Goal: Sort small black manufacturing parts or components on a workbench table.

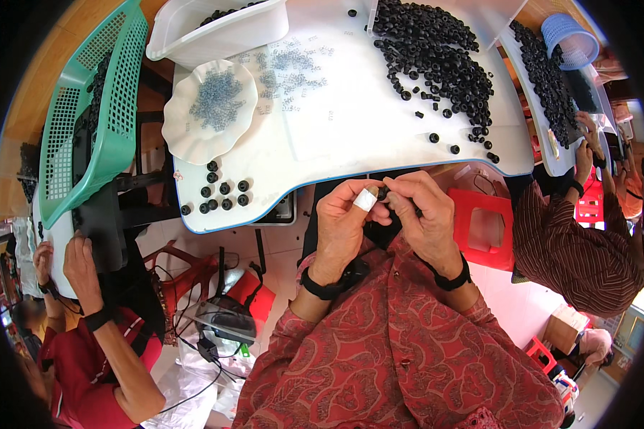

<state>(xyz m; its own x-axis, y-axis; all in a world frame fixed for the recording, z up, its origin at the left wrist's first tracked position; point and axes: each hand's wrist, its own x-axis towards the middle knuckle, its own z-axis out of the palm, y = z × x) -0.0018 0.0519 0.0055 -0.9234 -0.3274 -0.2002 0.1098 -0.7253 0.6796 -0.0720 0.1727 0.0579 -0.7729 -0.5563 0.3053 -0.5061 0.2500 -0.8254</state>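
Note:
My left hand (pixel 338 227), with white tape round one digit, and my right hand (pixel 429 218) meet just off the table's near edge. Between their fingertips is a small black round part (pixel 381 194), partly hidden by the fingers, so its exact kind does not show. Both hands are closed in a pinch on it. Several similar black round parts (pixel 225 188) stand in loose rows at the table's near left corner. A scalloped white plate (pixel 175 132) beyond them bears a heap of small clear bluish pieces (pixel 217 99). More of these pieces (pixel 293 68) lie scattered beside the plate.
A large pile of black parts (pixel 436 57) spreads over the far right of the white table (pixel 336 136). At the far left stands a white tub (pixel 236 39); a green basket (pixel 125 136) is left. A red stool (pixel 483 225) is right. Co-workers sit on both sides.

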